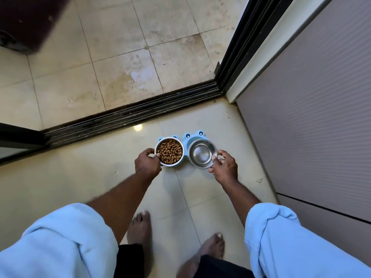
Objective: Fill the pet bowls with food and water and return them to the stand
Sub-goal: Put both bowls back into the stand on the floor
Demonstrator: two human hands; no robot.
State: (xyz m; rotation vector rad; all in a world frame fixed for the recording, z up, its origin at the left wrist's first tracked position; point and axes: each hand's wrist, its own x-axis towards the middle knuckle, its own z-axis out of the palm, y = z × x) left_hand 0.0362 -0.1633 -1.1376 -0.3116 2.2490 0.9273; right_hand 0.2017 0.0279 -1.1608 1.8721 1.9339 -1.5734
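A light blue frog-shaped stand (187, 137) sits on the floor near the sliding door track. My left hand (147, 163) grips the rim of a steel bowl filled with brown kibble (169, 151), over the stand's left side. My right hand (223, 167) holds the rim of a second steel bowl (202, 153) over the right side; its inside looks shiny, and water cannot be made out for certain. Whether the bowls are seated in the stand or just above it cannot be told.
A dark sliding door track (130, 115) runs across the floor behind the stand. A grey wall panel (311, 117) stands close on the right. My bare feet (140, 227) are on the glossy tiles below the bowls. A dark object (26, 23) is at the far left.
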